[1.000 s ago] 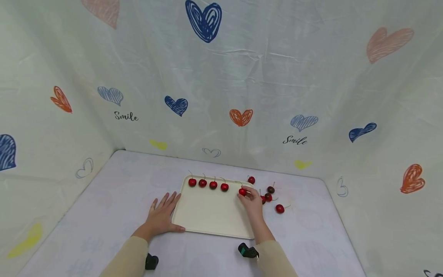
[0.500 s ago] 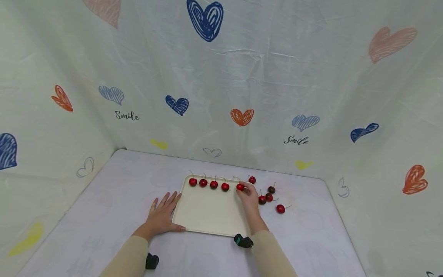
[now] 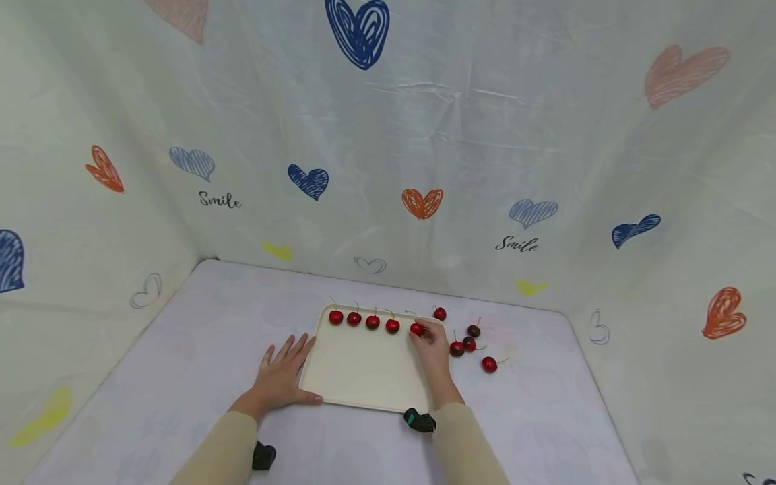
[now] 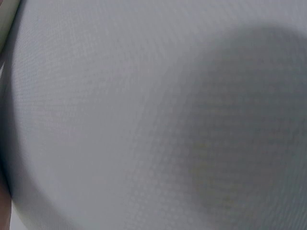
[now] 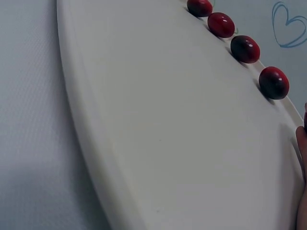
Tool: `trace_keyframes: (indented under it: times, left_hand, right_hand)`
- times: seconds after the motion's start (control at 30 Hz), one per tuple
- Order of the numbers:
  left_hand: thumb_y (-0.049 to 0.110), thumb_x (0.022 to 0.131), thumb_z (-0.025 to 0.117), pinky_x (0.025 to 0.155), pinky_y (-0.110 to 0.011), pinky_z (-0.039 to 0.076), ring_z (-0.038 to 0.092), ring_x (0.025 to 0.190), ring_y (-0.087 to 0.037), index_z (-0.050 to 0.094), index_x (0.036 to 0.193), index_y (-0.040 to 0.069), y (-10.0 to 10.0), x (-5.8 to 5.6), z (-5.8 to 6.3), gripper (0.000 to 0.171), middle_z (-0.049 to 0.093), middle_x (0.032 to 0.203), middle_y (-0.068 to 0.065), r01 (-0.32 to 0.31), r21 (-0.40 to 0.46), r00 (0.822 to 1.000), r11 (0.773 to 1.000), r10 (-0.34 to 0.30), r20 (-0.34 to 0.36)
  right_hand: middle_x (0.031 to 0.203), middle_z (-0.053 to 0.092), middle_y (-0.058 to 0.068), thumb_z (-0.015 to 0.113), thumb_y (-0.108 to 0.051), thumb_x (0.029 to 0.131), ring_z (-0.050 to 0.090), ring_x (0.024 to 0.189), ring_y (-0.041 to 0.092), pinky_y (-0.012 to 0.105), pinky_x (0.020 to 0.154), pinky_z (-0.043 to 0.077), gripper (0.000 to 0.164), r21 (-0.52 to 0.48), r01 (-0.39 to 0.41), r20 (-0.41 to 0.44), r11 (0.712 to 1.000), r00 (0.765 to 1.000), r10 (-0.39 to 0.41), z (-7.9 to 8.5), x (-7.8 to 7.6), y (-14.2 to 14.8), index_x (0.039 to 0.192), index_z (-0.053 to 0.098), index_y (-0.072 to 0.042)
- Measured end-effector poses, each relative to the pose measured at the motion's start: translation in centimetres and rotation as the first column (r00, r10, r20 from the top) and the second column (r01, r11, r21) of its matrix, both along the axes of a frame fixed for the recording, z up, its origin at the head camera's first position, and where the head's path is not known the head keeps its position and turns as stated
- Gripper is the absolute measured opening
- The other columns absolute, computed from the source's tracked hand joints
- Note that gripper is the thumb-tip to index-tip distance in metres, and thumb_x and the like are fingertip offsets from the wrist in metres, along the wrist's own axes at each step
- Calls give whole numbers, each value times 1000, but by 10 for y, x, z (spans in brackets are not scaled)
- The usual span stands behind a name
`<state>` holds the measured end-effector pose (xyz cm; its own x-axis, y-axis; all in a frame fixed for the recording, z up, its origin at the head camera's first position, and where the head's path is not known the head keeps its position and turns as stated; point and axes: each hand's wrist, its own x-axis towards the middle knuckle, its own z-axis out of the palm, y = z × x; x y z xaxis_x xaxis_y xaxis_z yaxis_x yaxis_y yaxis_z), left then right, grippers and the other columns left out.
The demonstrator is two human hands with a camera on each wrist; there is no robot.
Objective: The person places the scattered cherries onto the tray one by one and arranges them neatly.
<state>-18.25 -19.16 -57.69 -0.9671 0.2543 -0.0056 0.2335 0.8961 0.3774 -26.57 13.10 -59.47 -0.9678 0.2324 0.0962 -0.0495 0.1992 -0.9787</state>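
Observation:
A cream tray [image 3: 364, 370] lies on the table, with several red cherries [image 3: 372, 322] in a row along its far edge, stems up. My right hand [image 3: 434, 347] pinches a red cherry [image 3: 416, 329] between thumb and fingers at the row's right end; whether it touches the tray I cannot tell. My left hand [image 3: 280, 380] lies with fingers spread at the tray's left side, thumb at the near left corner. The right wrist view shows the row's cherries [image 5: 274, 83] close up and just a sliver of fingers [image 5: 302, 143]. Mostly white cloth fills the left wrist view.
Loose cherries lie right of the tray, among them a dark one [image 3: 473, 331], one at the far corner [image 3: 439, 313] and one farthest right [image 3: 489, 364]. A white tablecloth [image 3: 533, 417] covers the table. Behind it hangs a heart-printed curtain [image 3: 455, 155].
My right hand has moved slightly left and away from me with the cherry, closer to the row's right end. The left hand keeps its place at the tray.

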Motion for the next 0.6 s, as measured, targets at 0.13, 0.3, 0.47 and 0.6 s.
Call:
trace_keyframes:
  times: [0.13, 0.3, 0.47, 0.6]
  left_hand:
    - [69, 58, 79, 109, -68, 4, 16, 143, -43, 31, 151, 4, 0, 0, 1, 123, 27, 156, -21, 4, 4, 1000, 1000, -4, -6]
    - [68, 59, 80, 109, -68, 5, 17, 144, -43, 31, 152, 4, 0, 0, 1, 123, 27, 156, -20, -2, -17, 1000, 1000, 2, -6]
    - [68, 60, 80, 109, -68, 5, 16, 143, -43, 30, 152, 4, -1, 0, 2, 123, 27, 156, -20, -3, -18, 1000, 1000, 3, -4]
    - [68, 59, 80, 109, -68, 5, 17, 143, -44, 31, 152, 3, 0, 0, 3, 123, 27, 156, -21, -2, -12, 1000, 1000, 2, -6]
  right_hand:
    - [113, 58, 10, 76, -2, 82, 59, 98, 25, 20, 77, 50, 30, 34, 19, -17, 999, 1000, -19, -2, 0, -1, 111, 72, -7]
    - [113, 58, 11, 77, -4, 82, 61, 99, 26, 26, 80, 51, 32, 85, 17, -1, 996, 1000, -17, -1, -1, -2, 113, 72, -7]
    - [118, 56, 12, 74, 0, 83, 61, 102, 27, 31, 83, 53, 34, 78, 8, 29, 997, 1000, -11, -1, -4, -3, 116, 71, -7]
    - [120, 55, 14, 72, 1, 84, 59, 103, 28, 35, 85, 54, 35, 93, -6, 28, 996, 1000, 4, -1, -3, -4, 119, 69, -6]
